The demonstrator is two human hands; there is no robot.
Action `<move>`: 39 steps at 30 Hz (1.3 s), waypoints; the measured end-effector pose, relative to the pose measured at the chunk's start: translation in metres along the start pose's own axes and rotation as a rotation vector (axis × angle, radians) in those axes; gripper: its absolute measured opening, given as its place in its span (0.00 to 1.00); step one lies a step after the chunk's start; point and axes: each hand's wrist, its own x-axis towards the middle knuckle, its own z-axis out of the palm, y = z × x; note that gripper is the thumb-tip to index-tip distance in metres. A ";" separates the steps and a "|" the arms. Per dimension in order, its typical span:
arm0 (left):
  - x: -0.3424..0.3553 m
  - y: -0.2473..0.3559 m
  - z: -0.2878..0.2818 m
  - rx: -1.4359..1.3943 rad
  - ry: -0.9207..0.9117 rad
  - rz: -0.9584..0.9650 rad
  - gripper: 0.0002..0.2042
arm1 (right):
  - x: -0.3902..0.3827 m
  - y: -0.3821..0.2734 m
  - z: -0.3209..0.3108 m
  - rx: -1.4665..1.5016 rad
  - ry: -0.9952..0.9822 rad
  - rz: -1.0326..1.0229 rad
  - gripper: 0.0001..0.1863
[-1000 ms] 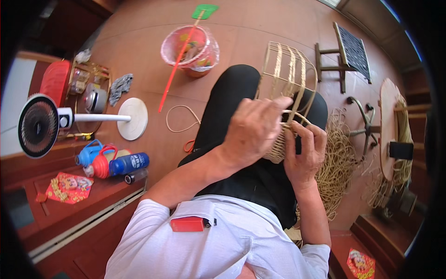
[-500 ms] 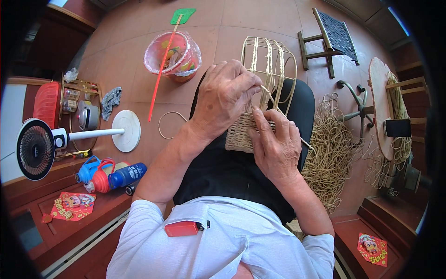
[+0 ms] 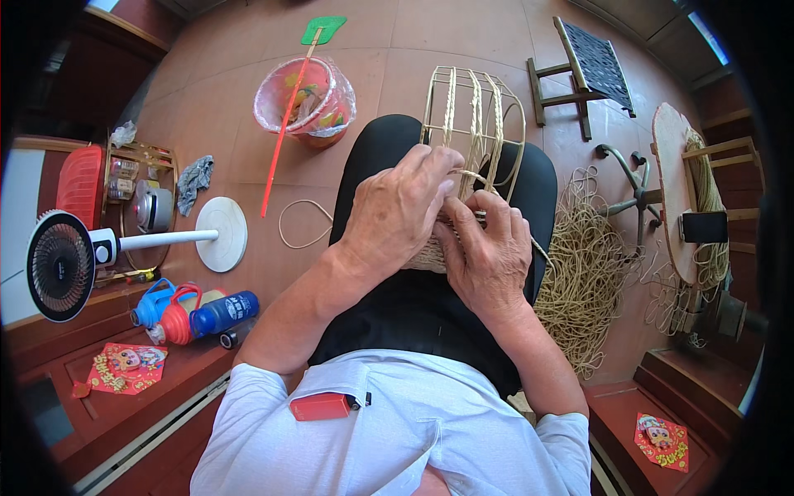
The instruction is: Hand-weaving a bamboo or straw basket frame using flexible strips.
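A half-woven basket (image 3: 428, 259) rests on my lap, its woven part largely covered by my hands. Beyond them stands the basket's open frame (image 3: 476, 116), with twisted straw-coloured strands running lengthwise. My left hand (image 3: 401, 207) arches over the weaving, its thumb and fingers pinched on a straw cord (image 3: 469, 174) at the edge of the woven part. Close beside it, my right hand (image 3: 488, 256) has its thumb and forefinger pressed together on the cord at the same edge. A loose cord end (image 3: 541, 250) sticks out past the right hand's fingers. The exact grip points are hidden.
A big heap of straw cord (image 3: 583, 289) lies on the floor at the right, near a wheeled chair base (image 3: 633, 194). A folding stool (image 3: 591, 70) stands far right. Leftward are a lined bin (image 3: 318, 107) with a fly swatter, a fan (image 3: 62, 264) and bottles (image 3: 223, 312).
My left hand has come down and nearer to the right hand, covering more of the weaving. The cord between them is drawn in closer. My knees show more on the left.
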 end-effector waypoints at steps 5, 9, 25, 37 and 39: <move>-0.012 -0.003 -0.006 -0.146 0.074 0.029 0.21 | -0.001 0.000 0.002 0.019 0.027 -0.006 0.20; -0.025 0.006 -0.013 -0.138 0.130 -0.206 0.24 | 0.001 -0.005 0.002 0.053 0.048 0.022 0.20; -0.108 -0.307 -0.229 -0.478 0.148 -0.769 0.24 | 0.036 -0.029 0.027 0.097 0.189 0.084 0.11; -0.058 -0.091 -0.099 -0.164 -0.033 -0.287 0.25 | 0.036 -0.033 0.033 0.195 0.171 0.174 0.24; -0.025 -0.046 -0.053 -0.144 -0.062 -0.126 0.23 | 0.039 -0.035 0.031 0.171 0.186 0.173 0.24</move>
